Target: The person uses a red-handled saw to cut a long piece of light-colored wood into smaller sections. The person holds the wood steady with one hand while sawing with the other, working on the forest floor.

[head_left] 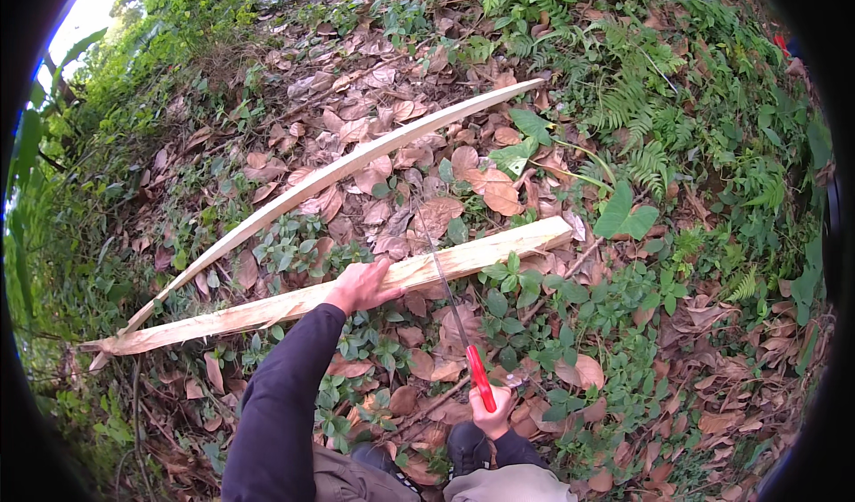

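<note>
A thick, pale length of rough-cut wood (503, 246) lies slantwise before me, low over the leaves. My left hand (359, 286) grips it near its middle, fingers over the far edge. In my right hand (492, 413), closed round the red handle, is a hand saw (481, 379). Its thin, dark blade crosses the wood to the right of my left hand and points away from me. Whether the teeth have cut into the wood is too small to tell. Beyond lies a longer, thinner wooden strip (356, 161), whose left end meets the thick piece at the far left.
Dry brown leaves (445, 215) and low green plants cover the ground. A large-leaved plant (626, 212) grows past the wood's right end, with ferns (648, 165) behind it. My dark shoes (468, 448) are close below the saw handle. Something red (782, 45) shows at the upper right.
</note>
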Demonstrator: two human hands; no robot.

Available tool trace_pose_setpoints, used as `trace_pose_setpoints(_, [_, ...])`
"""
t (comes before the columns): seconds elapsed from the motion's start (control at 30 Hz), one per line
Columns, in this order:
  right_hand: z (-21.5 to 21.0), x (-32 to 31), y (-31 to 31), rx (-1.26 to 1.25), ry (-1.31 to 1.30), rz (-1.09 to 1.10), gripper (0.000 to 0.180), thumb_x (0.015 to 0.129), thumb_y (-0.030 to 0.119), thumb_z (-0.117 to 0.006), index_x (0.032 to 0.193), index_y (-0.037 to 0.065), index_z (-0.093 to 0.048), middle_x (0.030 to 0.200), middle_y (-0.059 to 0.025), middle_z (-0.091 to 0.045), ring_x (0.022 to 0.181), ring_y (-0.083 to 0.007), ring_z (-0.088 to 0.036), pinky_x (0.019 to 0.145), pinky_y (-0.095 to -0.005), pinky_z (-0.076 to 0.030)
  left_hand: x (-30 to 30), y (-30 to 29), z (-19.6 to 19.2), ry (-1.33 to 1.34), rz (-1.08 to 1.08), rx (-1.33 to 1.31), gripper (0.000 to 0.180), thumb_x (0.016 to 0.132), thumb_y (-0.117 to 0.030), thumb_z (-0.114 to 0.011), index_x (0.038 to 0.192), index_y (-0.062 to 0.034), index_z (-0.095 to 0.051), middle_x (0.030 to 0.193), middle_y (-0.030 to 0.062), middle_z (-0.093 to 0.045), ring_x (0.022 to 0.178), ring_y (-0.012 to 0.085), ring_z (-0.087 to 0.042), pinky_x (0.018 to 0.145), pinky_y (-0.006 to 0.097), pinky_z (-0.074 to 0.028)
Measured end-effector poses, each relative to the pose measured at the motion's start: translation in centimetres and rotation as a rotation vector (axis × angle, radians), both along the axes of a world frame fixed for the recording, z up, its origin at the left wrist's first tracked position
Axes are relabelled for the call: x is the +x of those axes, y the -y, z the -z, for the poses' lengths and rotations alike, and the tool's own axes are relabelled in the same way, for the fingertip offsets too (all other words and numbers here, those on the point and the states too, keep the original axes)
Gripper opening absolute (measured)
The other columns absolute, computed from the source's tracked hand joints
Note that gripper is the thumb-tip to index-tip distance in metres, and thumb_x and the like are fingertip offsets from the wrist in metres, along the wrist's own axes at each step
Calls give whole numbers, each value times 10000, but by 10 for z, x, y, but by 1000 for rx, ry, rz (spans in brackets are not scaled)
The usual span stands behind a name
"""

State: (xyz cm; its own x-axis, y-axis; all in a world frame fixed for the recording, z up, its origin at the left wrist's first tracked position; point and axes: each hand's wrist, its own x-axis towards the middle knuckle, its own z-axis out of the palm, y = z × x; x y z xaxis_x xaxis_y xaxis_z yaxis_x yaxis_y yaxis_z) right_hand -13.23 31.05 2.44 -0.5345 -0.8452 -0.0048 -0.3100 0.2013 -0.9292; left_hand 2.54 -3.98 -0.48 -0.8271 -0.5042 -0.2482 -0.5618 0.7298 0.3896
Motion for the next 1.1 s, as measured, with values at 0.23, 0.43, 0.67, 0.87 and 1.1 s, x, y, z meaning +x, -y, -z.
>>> trace_pose_setpoints(0.23, [-27,5,-70,82,131,30,167,780,84,-638,629,13,-629,507,-85,-544,454,-179,-596,503,-324,-472,4,-3,3,-37,-20,-4,675,928,-673,-483,1036,-6,-488,887,233,-669,816,410,-675,722,488,-528])
trace_pose_setpoints(0.43, [6,-2,-24,23,25,-19,204,810,87,-654,631,22,-582,498,-72,-496,434,-192,-555,484,-343,-427,4,-2,4,6,-16,-4,657,932,-659,-490,1033,-10,-481,872,219,-668,804,407,-674,708,486,-528])
trace_pose_setpoints(0.67, [-4,-1,-48,-4,-37,-7,201,805,94,-665,638,12,-589,513,-79,-513,450,-191,-564,483,-335,-429,-3,-4,0,-34,-19,9,656,924,-661,-496,1005,-10,-486,859,228,-664,797,413,-671,707,499,-521])
trace_pose_setpoints(0.87, [-3,4,-54,73,157,41,206,812,95,-640,626,20,-590,508,-81,-509,440,-175,-543,482,-350,-414,4,-5,3,0,-1,26,691,925,-682,-478,1005,4,-478,864,234,-664,808,419,-669,719,493,-525])
trace_pose_setpoints(1.1, [7,-2,-35,67,125,51,212,825,92,-657,646,15,-574,526,-51,-508,457,-146,-497,479,-329,-389,-5,-5,6,-27,-5,17,687,929,-671,-483,1034,8,-479,834,244,-664,807,415,-668,720,482,-528])
